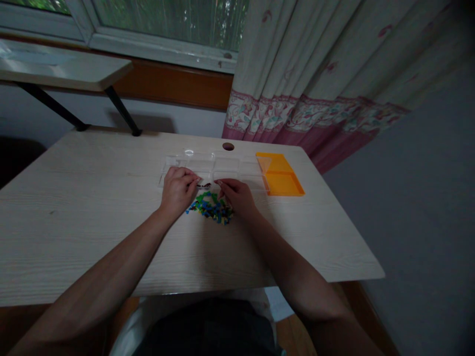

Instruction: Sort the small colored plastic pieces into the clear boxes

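- The left hand (180, 190) bends over the front left part of a clear compartment box (227, 164), its thumb and fingertips drawn close together; whether they pinch a piece, I cannot tell.
- The right hand (239, 198) faces it from the other side, thumb and forefinger brought together near the front edge of the same box; anything between those tips is too small to make out.
- A short gap separates the fingertips of the two hands.
- A few dark pieces (204, 185) lie between the hands, in a front compartment of the box.
- The pile of small coloured pieces (211, 208), mostly blue and green with some dark and yellow, lies loose on the worktop (92, 222), just in front of the box and between the wrists.
- The box lies flat, its see-through compartments set in two rows, and its right end overlaps the left side of an orange plastic tray (285, 183) in view.
- A ridge crosses the orange tray, which lies toward the right end of the worktop.
- Behind the box, a round hole (228, 147) pierces the worktop near its back edge.
- A raised shelf (74, 71) on black legs stands at the back left; a patterned curtain (289, 74) hangs beside the window (166, 24).
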Demonstrator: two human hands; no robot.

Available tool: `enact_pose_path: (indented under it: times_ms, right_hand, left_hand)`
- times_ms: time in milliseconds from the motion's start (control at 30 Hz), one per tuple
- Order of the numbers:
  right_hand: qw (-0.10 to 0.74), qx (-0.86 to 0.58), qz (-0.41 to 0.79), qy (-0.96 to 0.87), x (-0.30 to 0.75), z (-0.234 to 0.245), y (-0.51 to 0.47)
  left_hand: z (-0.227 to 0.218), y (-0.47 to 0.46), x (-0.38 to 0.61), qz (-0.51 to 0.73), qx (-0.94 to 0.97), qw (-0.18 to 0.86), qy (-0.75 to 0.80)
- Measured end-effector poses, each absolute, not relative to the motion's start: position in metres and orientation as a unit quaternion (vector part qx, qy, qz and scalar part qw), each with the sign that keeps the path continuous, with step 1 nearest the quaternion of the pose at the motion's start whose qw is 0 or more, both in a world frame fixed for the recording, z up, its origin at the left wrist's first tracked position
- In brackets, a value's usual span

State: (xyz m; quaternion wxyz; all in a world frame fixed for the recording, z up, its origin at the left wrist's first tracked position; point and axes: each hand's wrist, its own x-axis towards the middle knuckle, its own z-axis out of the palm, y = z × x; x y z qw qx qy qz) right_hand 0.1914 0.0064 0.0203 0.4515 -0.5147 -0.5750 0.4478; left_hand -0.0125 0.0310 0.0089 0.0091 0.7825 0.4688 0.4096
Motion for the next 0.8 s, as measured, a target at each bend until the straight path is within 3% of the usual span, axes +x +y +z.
enact_pose_path:
  times_ms: [367, 467, 600, 667, 800]
  right_hand:
    - [0.419, -0.494, 0.463, -0.605, 0.202, 0.026, 0.008]
    - [0.321, -0.439, 0.556, -0.629, 0.213, 0.036, 0.004]
    - [0.055, -0.330, 0.724, -0.603, 0.225, 0.050, -0.004]
    - [-0.039, -0.297, 0.762, -0.574, 0.226, 0.052, -0.006]
    - [-0.038, -0.300, 0.789, -0.535, 0.223, 0.051, -0.007]
  left_hand:
    - [0.008, 0.031, -0.012, 0.415, 0.779, 0.019, 0.470]
    - [0.009, 0.030, -0.011, 0.420, 0.777, 0.016, 0.469]
    - [0.010, 0.030, -0.011, 0.417, 0.780, 0.012, 0.467]
    - [0.010, 0.030, -0.011, 0.416, 0.780, 0.011, 0.467]
    - [0.011, 0.029, -0.010, 0.418, 0.779, 0.013, 0.468]
